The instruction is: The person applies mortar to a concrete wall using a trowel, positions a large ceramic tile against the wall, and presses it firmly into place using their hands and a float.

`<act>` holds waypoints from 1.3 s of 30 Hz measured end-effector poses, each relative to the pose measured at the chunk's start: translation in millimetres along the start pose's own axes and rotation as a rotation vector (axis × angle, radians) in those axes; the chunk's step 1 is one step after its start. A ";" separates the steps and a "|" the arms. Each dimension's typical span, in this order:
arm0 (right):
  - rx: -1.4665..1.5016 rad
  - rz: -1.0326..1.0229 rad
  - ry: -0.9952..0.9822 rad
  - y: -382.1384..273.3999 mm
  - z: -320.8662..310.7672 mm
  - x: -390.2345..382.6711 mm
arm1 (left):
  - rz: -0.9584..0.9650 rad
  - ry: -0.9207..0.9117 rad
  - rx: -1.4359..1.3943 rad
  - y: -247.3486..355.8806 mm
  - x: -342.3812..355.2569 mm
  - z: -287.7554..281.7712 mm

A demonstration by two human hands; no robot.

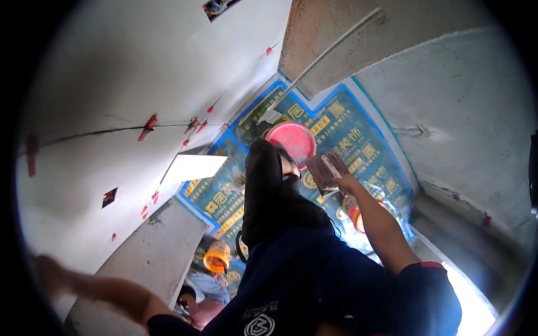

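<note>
The right hand (pixel 346 183) is wrapped around the handle of a flat brown trowel (pixel 320 175). The trowel is up above the green floor sheet (pixel 358 131), seen just right of a round pink tub (pixel 292 139). The left hand (pixel 53 277) is near the white wall (pixel 84 78), too blurry to tell if it is spread. A yellow bucket (pixel 216 258) is farther back.

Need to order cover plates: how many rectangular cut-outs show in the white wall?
2. The upper cut-out is at the picture's top edge, partly cropped; the lower cut-out is toward the left side. More could be hidden or out of view.
</note>
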State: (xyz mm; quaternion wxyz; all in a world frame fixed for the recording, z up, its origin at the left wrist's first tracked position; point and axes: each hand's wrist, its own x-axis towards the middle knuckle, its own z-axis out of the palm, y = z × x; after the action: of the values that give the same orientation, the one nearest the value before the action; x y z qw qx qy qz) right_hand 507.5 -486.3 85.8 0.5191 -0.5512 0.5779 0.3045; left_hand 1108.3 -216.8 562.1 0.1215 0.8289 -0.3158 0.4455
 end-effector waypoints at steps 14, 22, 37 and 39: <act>0.157 -0.293 0.494 -23.3 189.9 202.5 | -0.615 -1.141 -0.010 -37.6 -511.3 23.1; 0.150 -0.082 0.373 38.1 253.6 197.4 | -0.944 -1.205 -0.313 -141.6 -533.4 178.3; 0.561 -0.023 0.429 -13.6 431.8 -6.7 | -1.430 -1.171 -1.232 -173.9 -658.0 372.0; 0.654 0.079 0.274 -52.4 461.4 -27.7 | -1.364 -1.099 -1.257 -174.3 -660.5 368.3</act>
State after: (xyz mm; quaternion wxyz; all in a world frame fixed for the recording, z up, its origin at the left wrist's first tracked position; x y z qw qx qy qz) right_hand 675.4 -61.8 -3.9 0.5737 -0.3688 0.7299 0.0463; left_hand 1195.5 14.0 -173.8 0.5896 0.7058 0.0293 -0.3915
